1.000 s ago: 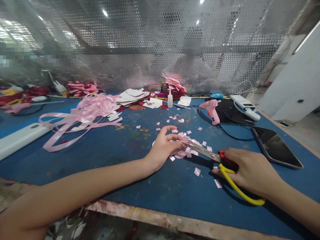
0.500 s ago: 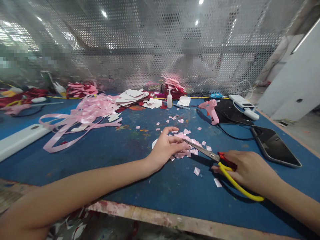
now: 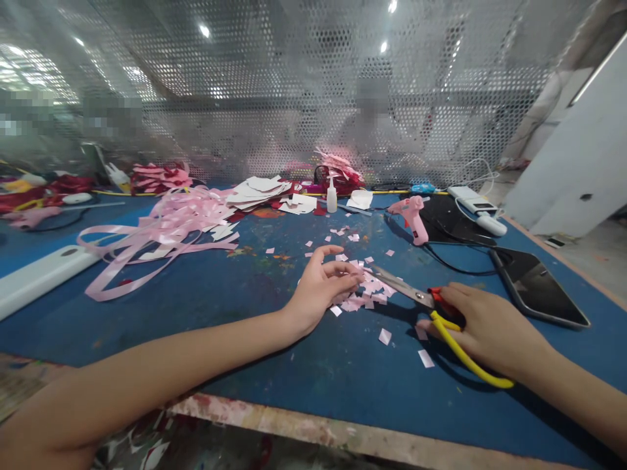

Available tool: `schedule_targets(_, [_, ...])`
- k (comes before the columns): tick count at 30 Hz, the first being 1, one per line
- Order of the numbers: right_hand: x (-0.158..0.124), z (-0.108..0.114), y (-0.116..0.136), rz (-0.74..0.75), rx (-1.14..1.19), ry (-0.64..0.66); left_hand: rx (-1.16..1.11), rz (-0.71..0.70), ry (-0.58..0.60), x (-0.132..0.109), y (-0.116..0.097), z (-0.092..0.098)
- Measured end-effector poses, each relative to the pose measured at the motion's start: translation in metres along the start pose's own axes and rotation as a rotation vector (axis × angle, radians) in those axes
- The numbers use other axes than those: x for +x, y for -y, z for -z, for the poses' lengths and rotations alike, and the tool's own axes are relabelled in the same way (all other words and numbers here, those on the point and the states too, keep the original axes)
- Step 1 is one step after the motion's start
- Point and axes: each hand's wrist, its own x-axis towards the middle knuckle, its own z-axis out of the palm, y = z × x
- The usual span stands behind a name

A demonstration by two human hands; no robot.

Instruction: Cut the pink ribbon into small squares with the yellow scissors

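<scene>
My right hand [image 3: 480, 326] is wrapped round the red and yellow handles of a pair of scissors [image 3: 418, 297]. The blades point left over a pile of small pink squares [image 3: 362, 300] on the blue table [image 3: 235, 365]. At the left of this pile is my left hand [image 3: 326, 284], its thumb and fingertips pinched together near the blade tips. What it pinches, if anything, is too small to make out. Single pink squares [image 3: 385, 336] lie scattered nearer the table's front edge.
Pink ribbon [image 3: 191, 215] lies in a tangle at the left, beside white paper pieces [image 3: 257, 191]. Behind the hands stands a small bottle [image 3: 332, 197]. A pink glue gun [image 3: 415, 219] and a phone [image 3: 539, 287] lie at the right.
The scissors' blade tips have shifted slightly right, away from my left fingertips. My left hand has moved slightly left.
</scene>
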Motion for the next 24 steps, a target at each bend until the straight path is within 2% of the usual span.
schedule_targets(4, [-0.0007, -0.0014, 0.0034, 0.025, -0.038, -0.007, -0.023, -0.002, -0.006, -0.0002, -0.0005, 0.0006])
schedule_targets(11, [-0.0017, -0.0012, 0.0076, 0.052, -0.054, -0.011, -0.012, -0.008, 0.056, 0.0016, 0.0047, 0.0011])
schedule_targets(20, [-0.0025, -0.0058, 0.0036, 0.11, -0.097, -0.023, 0.055, 0.017, 0.084, 0.0003, 0.0033, -0.0006])
schedule_targets(24, [-0.0014, -0.0041, 0.0017, 0.101, -0.059, -0.05, 0.011, 0.015, 0.095, 0.0009, 0.0044, -0.0002])
